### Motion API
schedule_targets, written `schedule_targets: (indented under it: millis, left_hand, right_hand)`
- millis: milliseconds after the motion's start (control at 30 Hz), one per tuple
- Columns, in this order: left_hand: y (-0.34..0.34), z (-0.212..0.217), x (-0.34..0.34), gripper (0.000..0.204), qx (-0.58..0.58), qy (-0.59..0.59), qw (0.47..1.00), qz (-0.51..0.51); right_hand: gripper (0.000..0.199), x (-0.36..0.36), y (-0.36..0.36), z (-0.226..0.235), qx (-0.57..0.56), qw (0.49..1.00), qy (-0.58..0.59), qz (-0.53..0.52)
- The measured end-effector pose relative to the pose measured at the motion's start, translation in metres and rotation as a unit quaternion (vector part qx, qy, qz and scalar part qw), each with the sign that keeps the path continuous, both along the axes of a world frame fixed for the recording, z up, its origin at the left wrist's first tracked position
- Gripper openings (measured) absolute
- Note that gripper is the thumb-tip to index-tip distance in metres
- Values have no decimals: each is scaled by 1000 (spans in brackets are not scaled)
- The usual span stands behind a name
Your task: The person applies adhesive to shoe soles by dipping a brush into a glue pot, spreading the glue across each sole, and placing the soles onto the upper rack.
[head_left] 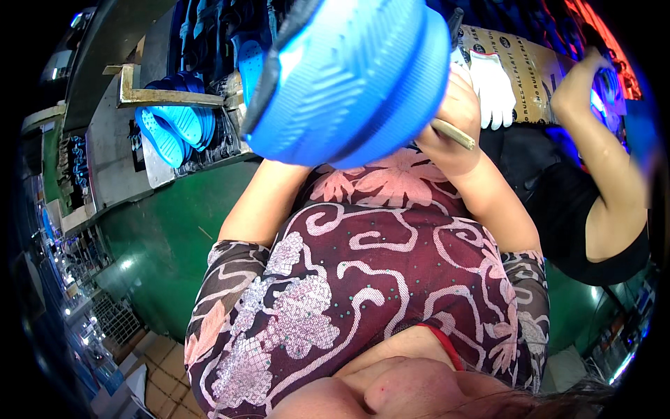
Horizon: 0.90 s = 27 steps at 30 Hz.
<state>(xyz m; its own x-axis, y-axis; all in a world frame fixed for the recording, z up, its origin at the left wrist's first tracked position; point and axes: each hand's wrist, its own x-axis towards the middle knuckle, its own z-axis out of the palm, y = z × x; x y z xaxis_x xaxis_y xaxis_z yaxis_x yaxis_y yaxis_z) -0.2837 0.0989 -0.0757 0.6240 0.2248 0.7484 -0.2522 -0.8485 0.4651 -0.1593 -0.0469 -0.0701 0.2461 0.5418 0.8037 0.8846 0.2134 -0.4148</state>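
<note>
A bright blue foam clog (349, 84) with ridged, chevron-patterned sides fills the upper middle, held up close. Behind it, my left hand is hidden; only the forearm (258, 202) shows below. At the clog's right edge my right hand (453, 115) is closed, its fingers curled round a thin wooden stick (453, 134) whose pale end sticks out below the thumb side. What the other end of the stick looks like is hidden. Whether this hand also grips the clog cannot be made out.
Stacked blue clogs (164, 129) lie on a bench at left, by a wooden bar (174, 96). White gloves (492, 87) rest on a cardboard box (534, 77) at right. A co-worker's bare arm (593, 140) is at far right. The floor (167, 237) is green.
</note>
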Motion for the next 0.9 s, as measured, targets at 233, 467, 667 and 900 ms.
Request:
schedule_targets:
  millis: [233,467,667,900]
  left_hand:
    - [10,27,-9,38,-324,47,945,6]
    - [1,83,-10,83,-548,311,709,-317]
    - [-21,159,166,48,-476,313,605,-557]
    - [-50,216,284,26,-688,-26,580,-435]
  right_hand:
    - [20,18,-28,-1,2,997,36,-72]
    - [23,23,-61,-22,-7,977,162,-138]
    - [24,11,-59,-29,11,955,229,-186]
    - [26,12,-62,-34,-12,929,321,-184]
